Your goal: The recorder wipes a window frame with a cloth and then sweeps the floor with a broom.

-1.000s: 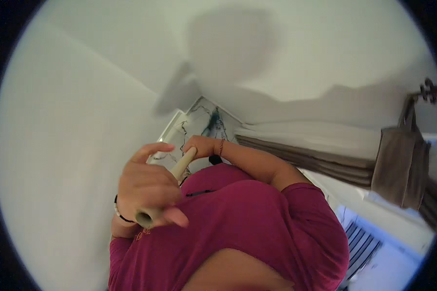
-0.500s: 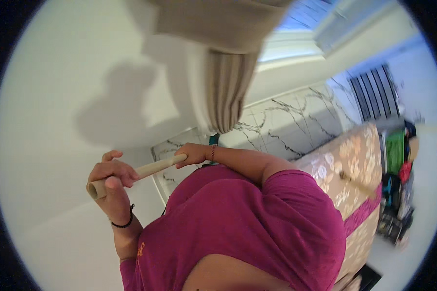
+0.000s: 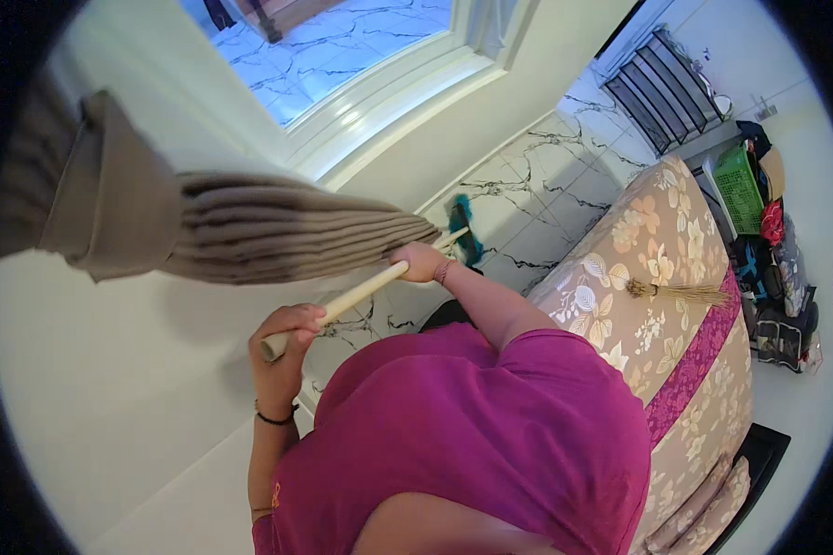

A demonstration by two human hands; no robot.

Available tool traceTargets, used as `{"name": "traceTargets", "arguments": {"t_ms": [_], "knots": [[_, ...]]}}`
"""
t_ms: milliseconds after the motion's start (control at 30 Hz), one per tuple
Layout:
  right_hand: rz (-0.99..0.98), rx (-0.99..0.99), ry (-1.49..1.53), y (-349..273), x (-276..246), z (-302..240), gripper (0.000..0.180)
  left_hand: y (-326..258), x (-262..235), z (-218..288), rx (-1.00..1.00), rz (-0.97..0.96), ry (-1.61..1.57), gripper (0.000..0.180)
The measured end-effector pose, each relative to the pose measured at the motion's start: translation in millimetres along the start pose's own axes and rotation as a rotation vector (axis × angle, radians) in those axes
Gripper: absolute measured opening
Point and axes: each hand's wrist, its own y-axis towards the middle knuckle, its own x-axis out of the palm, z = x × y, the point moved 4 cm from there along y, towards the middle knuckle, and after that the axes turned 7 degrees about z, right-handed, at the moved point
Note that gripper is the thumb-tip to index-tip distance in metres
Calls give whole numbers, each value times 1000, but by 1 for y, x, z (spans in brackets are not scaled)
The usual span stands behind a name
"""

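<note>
A long pale-handled broom (image 3: pixel 356 294) slants across the space in front of me. My left hand (image 3: pixel 285 347) is closed round the handle close to its top end. Farther down, my right hand (image 3: pixel 419 263) grips the same handle, next to the gathered bottom of a brown curtain (image 3: pixel 278 227). Beyond that hand, the broom's teal head (image 3: pixel 466 233) is down at the white marble-patterned floor (image 3: pixel 528 185); its underside is hidden.
To the right is a bed (image 3: pixel 611 301) with a floral cover, and a small stick broom (image 3: pixel 677 292) lies on it. A window (image 3: pixel 352 83) stands ahead. Past the bed are a green basket (image 3: pixel 739 190), bags and a striped rack (image 3: pixel 662 92).
My view has turned, so the curtain now shows at the left and more of the window and bed appear. Both hands still hold the handle, and the teal head shows more fully.
</note>
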Motion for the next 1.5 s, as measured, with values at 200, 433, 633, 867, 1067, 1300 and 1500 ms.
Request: {"name": "traceTargets", "arguments": {"t_ms": [200, 433, 633, 867, 1067, 1300, 1500], "knots": [[64, -129, 85, -13, -67, 15, 39, 30, 58, 28, 313, -56, 14, 13], [-249, -381, 618, -40, -112, -53, 35, 71, 140, 156, 625, -650, -90, 40], [16, -307, 381, -41, -143, 66, 29, 103, 269, 116, 361, -587, 70, 37], [318, 42, 69, -68, -207, 217, 31, 127, 317, 43, 269, -469, 66, 35], [465, 59, 129, -85, -260, 153, 39, 153, 323, 107, 644, -616, -83, 40], [131, -40, 426, -65, -210, 95, 46, 183, 316, 137, 574, -824, -153, 38], [377, 90, 257, -60, -215, 206, 34, 216, 328, 57, 260, -773, -100, 35]]}}
